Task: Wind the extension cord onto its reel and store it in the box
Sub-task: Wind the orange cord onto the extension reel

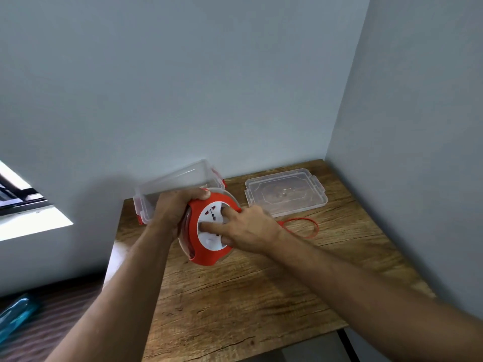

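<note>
An orange and white cord reel (206, 253) is held tilted above the wooden table (248, 296). My left hand (173, 212) grips its upper left rim. My right hand (248, 228) rests on the white socket face with its fingers pressed into it. A loop of orange cord (312, 227) trails from behind my right wrist onto the table. The clear plastic box (180, 182) with red latches stands open at the table's back left corner, partly behind the reel.
The box's clear lid (286, 193) lies flat at the back of the table, right of the box. Walls close in the table at the back and right. A window (23, 202) is at the left, and a blue object (15, 314) lies on the floor.
</note>
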